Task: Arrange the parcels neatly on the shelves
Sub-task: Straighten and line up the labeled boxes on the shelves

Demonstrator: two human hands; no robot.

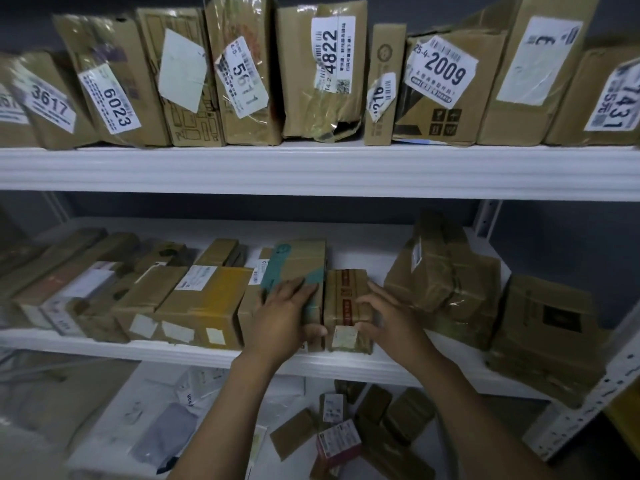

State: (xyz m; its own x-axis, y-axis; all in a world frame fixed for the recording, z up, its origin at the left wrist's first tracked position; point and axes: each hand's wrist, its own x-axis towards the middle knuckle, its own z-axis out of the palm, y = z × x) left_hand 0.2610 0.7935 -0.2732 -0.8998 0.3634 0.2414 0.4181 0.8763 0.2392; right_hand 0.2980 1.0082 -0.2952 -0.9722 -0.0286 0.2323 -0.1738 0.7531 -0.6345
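On the middle shelf a row of brown cardboard parcels stands side by side. My left hand lies on a parcel with teal tape, fingers spread over its top and thumb at its front edge. Right beside it stands a small parcel with red printed tape. My right hand grips that small parcel from its right side, fingers over the top and thumb on the front. To the left stands a box with yellow tape.
The upper shelf holds upright parcels with numbered labels, among them 4822 and 2009. Taped boxes are piled at the middle shelf's right end. The lower shelf holds loose small parcels and plastic mailers.
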